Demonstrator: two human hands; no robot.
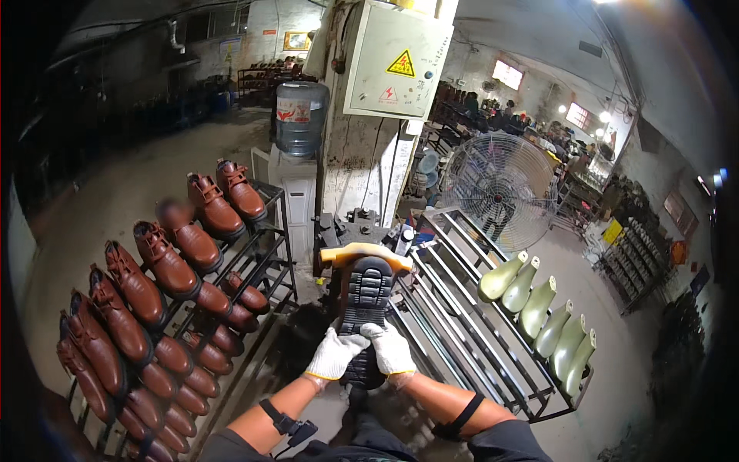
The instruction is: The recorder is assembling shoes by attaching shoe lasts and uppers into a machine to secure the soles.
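Note:
A shoe with a black ridged sole (pixel 367 296) is held sole up in front of me. My left hand (pixel 337 354), in a white knit glove, is closed around its near end from the left. From the other side my right hand (pixel 390 349), gloved alike, grips the same end, fingers resting on the sole. The shoe's far end lies against a curved yellow-orange bar (pixel 366 252) on a dark metal machine (pixel 362 223). The shoe's upper faces down and is hidden.
Brown leather shoes (pixel 165 266) stand in rows on a black rack at left. On the right, a metal rack (pixel 473 308) carries several pale green shoe lasts (pixel 536 304). Behind are a grey electrical box (pixel 398 61), a water dispenser bottle (pixel 300 119) and a large fan (pixel 500 192).

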